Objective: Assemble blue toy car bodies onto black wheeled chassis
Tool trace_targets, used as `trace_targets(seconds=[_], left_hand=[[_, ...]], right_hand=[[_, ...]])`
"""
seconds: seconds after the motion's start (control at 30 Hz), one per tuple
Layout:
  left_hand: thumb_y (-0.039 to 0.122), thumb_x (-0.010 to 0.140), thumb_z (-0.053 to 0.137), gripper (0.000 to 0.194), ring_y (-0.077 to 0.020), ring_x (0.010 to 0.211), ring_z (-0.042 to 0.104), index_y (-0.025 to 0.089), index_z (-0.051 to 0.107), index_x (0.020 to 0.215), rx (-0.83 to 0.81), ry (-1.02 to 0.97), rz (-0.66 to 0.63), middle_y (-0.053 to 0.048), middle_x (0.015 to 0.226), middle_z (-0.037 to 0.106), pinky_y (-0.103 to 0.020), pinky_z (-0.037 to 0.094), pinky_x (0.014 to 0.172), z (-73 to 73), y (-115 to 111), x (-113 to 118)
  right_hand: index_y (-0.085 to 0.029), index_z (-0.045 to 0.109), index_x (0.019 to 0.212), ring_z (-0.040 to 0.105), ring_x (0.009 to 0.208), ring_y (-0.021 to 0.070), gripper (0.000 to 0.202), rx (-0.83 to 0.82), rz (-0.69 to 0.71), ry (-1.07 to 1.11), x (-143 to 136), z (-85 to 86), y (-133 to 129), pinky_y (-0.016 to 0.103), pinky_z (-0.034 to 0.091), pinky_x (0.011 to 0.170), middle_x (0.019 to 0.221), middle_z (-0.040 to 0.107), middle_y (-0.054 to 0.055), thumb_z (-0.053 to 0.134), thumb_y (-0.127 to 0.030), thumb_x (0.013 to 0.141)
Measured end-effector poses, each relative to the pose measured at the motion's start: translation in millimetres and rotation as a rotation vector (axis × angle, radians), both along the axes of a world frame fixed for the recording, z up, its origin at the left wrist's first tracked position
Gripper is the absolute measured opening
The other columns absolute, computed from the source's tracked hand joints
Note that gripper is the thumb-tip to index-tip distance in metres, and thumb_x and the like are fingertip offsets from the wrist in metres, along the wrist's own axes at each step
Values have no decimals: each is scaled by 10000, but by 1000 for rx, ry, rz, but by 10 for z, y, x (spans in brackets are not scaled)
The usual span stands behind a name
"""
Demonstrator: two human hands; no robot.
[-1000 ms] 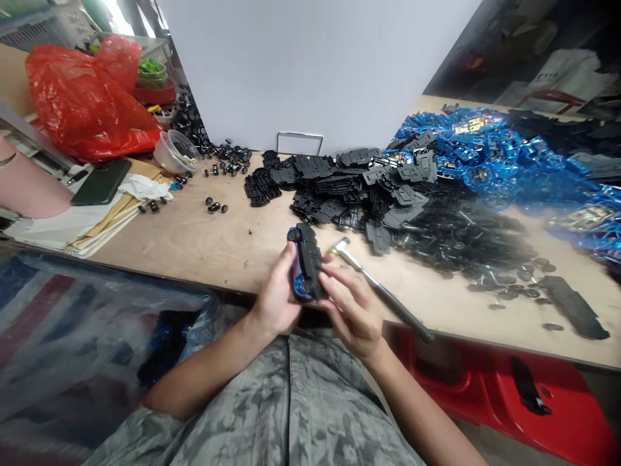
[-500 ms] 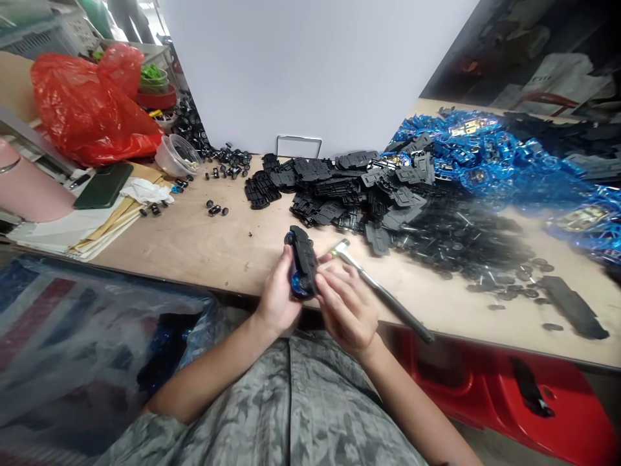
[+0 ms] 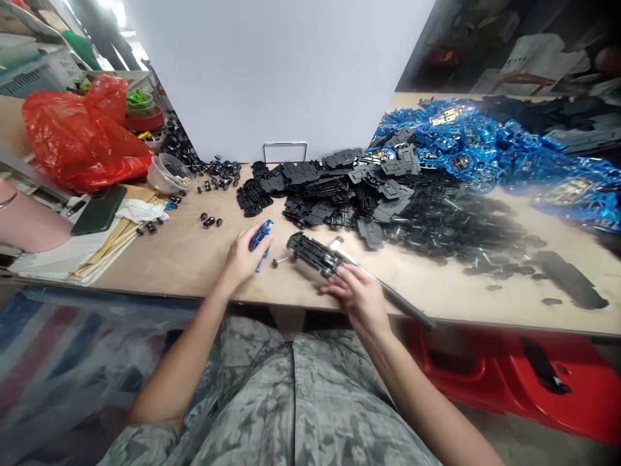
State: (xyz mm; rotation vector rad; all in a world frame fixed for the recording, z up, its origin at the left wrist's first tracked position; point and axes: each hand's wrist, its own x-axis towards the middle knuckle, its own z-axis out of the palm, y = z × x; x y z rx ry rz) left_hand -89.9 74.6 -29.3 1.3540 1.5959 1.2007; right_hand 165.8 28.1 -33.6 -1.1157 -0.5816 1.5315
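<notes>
My left hand is closed around a shiny blue toy car body, held just over the table. In my right hand is a black toy car chassis, gripped by its near end with its ribbed inner side facing up. A small wheel on a thin metal axle shows between the two parts; whether it lies on the table or touches the chassis I cannot tell. Behind the chassis lies a hammer-like tool with a metal head and dark handle, partly hidden by my right hand.
Black chassis are heaped at the table's middle, with wheels and axles to their right. Blue car bodies are piled at the back right. Leftward are small wheel sets, a plastic cup, a phone and a red bag.
The toy car held in both hands has come apart. My left hand has moved left and up with the blue body, while the right keeps the black chassis, now turned over.
</notes>
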Motion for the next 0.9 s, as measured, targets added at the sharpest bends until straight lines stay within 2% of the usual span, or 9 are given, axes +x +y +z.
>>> trace_targets(seconds=[0.1, 0.17, 0.23, 0.33, 0.4, 0.47, 0.57, 0.7, 0.9], left_hand=[[366, 821, 781, 499, -331, 1318, 570, 184, 698, 1279, 79, 297, 39, -153, 1338, 653, -509, 372, 1198, 40, 74, -16], [345, 766, 833, 559, -344, 1411, 482, 187, 690, 1282, 171, 274, 106, -157, 1403, 600, -506, 315, 1235, 152, 4, 106], [364, 798, 814, 562, -314, 1423, 478, 201, 661, 1314, 211, 17, 92, -142, 1435, 584, -461, 351, 1221, 292, -135, 300], [393, 924, 679, 447, -288, 1275, 630, 186, 629, 1317, -10, -646, -90, -135, 1293, 691, -450, 486, 1112, 458, -319, 551], [318, 963, 608, 306, -269, 1150, 708, 157, 652, 1221, -151, -949, -34, -121, 1135, 755, -445, 543, 1043, 509, -358, 573], [230, 978, 548, 203, -233, 1015, 759, 150, 659, 1127, -212, -1072, 113, -93, 1006, 780, -411, 585, 972, 521, -342, 466], [222, 991, 490, 187, -222, 864, 787, 150, 647, 1066, -277, -1063, 211, -83, 915, 787, -375, 630, 833, 516, -311, 222], [198, 928, 500, 181, -273, 781, 793, 123, 646, 1003, -425, -1012, 208, -99, 788, 772, -397, 652, 735, 489, -368, 65], [132, 827, 672, 195, -294, 799, 793, 130, 609, 1011, -364, -880, 127, -102, 816, 766, -413, 661, 697, 368, -545, 40]], right_hand=[[-159, 695, 851, 711, 655, 143, 345, 8, -34, 132, 13, 23, -1, 322, 684, 671, 742, 731, 4, 949, -271, 646], [-163, 698, 868, 712, 681, 134, 331, 12, -33, 185, -15, 61, -13, 321, 681, 724, 779, 737, 2, 942, -259, 666], [-167, 715, 894, 721, 711, 131, 308, 26, -14, 189, -82, 111, -38, 321, 671, 783, 822, 747, 5, 928, -267, 696], [-175, 751, 954, 736, 757, 146, 258, 148, 134, 91, -219, 172, -46, 347, 647, 847, 900, 766, 28, 868, -334, 788], [-193, 763, 1011, 747, 798, 174, 240, 332, 273, -79, -292, 176, 24, 375, 630, 861, 928, 773, 45, 780, -394, 880], [-199, 762, 1068, 744, 911, 213, 226, 605, 358, -372, -332, 145, 174, 408, 601, 909, 1008, 775, 82, 672, -379, 965], [-147, 719, 1202, 647, 1156, 275, 275, 1004, 480, -903, -369, 76, 470, 459, 533, 1016, 1261, 708, 171, 528, -238, 1027], [-91, 655, 1261, 557, 1129, 294, 335, 1200, 736, -1401, -453, 23, 734, 472, 504, 992, 1308, 631, 217, 420, -122, 1024], [-113, 657, 1012, 511, 954, 250, 268, 1223, 623, -1528, -447, -68, 876, 381, 485, 836, 1058, 613, 161, 392, -76, 1007]])
